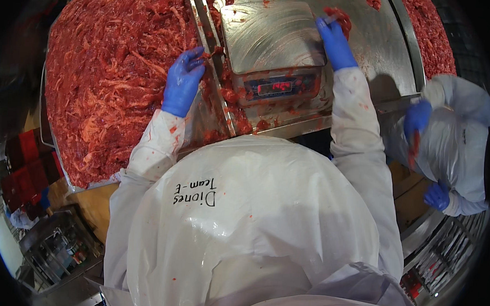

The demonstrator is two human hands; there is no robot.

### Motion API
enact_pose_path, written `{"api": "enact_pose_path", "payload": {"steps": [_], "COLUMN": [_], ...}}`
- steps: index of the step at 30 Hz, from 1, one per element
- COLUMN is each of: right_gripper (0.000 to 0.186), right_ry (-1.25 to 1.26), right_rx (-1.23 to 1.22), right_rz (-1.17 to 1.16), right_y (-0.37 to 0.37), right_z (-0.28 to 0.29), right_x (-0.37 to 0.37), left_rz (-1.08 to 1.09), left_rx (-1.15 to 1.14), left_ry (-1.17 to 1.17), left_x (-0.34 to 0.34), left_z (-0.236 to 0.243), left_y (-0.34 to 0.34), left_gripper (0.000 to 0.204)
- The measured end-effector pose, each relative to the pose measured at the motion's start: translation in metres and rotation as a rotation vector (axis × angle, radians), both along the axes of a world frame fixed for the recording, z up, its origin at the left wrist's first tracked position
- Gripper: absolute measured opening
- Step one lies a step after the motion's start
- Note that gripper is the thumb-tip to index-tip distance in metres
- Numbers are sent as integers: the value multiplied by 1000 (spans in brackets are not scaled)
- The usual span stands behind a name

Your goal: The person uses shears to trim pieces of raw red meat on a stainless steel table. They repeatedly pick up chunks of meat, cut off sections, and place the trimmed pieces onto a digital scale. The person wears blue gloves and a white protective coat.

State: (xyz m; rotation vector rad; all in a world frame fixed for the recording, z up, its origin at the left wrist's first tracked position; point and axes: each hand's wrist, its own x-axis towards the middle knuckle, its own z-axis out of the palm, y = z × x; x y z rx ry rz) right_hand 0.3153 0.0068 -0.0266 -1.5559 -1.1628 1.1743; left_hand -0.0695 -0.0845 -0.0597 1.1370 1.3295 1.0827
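My right hand (336, 44), in a blue glove, is closed on a piece of red raw meat (343, 24) just past the right edge of a weighing scale (270, 38). The scale has a smeared steel plate and a lit red display (275, 87) on its near side. My left hand (183, 86), also blue-gloved, is beside the metal rail (210, 46) left of the scale. Its fingers are partly spread and slightly bent, with no piece seen in them. Close under it lies a big heap of shredded raw meat (110, 85).
Meat scraps (226, 94) line the gap between rail and scale. A steel table (372, 43) extends right to a raised edge, with more meat (428, 35) beyond. At the right, a co-worker in white (462, 136) with blue gloves holds a reddish thing. Red crates (25, 163) stand lower left.
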Motion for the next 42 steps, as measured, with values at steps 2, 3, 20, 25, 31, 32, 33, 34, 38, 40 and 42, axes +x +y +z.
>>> {"api": "enact_pose_path", "payload": {"steps": [2,3,20,25,31,32,33,34,38,40,42], "right_gripper": [63,63,61,55,51,51,51,51,54,51,43], "right_ry": [-79,-134,-607,-628,-702,-705,-709,-717,-778,-657,-281], "right_rx": [92,49,36,26,36,36,45,56,76,86,124], "right_rz": [-34,-74,10,-11,-4,-10,-14,-22,-19,-16,-41], "right_y": [-37,-65,-178,-180,-177,-181,-182,-181,-182,-179,-179], "right_z": [-59,-65,-63,-65,-49,-51,-57,-59,-53,-67,-83], "right_x": [39,39,-5,-6,-9,-9,-6,-3,-6,6,8], "left_rz": [-10,-2,-619,-682,-654,-666,-672,-610,-490,-496,-488], "left_rx": [-48,-76,-110,184,366,384,409,561,761,745,780], "left_ry": [16,25,819,918,696,682,670,655,525,534,634], "left_x": [-10,-18,-34,-30,-26,-18,-8,2,62,79,84], "left_z": [-13,-19,-3,-10,67,102,127,136,149,149,130], "left_y": [-4,-3,19,-93,-36,-23,-13,-1,33,44,53], "left_gripper": [47,46,47,32,22,25,28,30,44,47,39]}}
